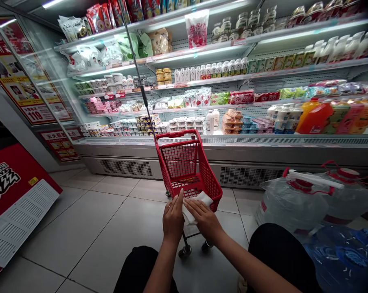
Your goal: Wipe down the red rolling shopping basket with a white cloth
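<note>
A small red shopping cart [188, 167] stands on the tiled floor in front of me. Both my hands are at its near rim. My left hand [173, 217] rests against the rim with fingers together, touching a white cloth [199, 203]. My right hand [204, 217] lies flat on that cloth, fingers stretched out, pressing it onto the cart's edge. My knees in dark trousers show at the bottom of the view.
A long open chilled shelf unit [233, 140] full of dairy, drinks and packets runs behind the cart. Large water bottles [296, 199] with red caps lie at the right. A red cabinet [16, 195] stands at the left. A thin pole [138, 73] rises from the cart.
</note>
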Demonstrator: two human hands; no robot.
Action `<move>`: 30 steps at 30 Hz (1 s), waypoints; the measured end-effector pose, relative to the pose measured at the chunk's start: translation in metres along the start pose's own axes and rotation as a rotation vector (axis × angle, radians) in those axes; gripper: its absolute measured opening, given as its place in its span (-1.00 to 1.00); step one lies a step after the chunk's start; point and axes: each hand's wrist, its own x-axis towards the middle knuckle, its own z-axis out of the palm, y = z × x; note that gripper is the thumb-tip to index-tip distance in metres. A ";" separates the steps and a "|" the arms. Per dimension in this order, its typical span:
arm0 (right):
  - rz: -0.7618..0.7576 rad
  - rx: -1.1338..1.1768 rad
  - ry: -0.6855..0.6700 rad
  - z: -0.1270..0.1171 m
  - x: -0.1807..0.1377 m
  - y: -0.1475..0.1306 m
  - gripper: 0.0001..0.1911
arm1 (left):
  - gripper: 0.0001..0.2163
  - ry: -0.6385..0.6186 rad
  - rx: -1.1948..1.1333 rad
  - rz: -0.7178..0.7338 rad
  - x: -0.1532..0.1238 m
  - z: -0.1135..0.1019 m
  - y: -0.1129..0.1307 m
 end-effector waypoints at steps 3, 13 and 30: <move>-0.046 0.044 -0.054 -0.019 -0.014 0.034 -0.17 | -0.44 -0.053 -0.012 0.006 -0.001 -0.008 -0.010; 0.157 -0.043 -0.010 -0.039 -0.041 0.081 -0.29 | -0.56 -0.067 -0.031 0.028 -0.003 -0.002 -0.008; -0.078 0.001 -0.121 -0.040 -0.035 0.090 -0.22 | -0.72 -0.041 0.052 0.082 -0.008 -0.005 -0.010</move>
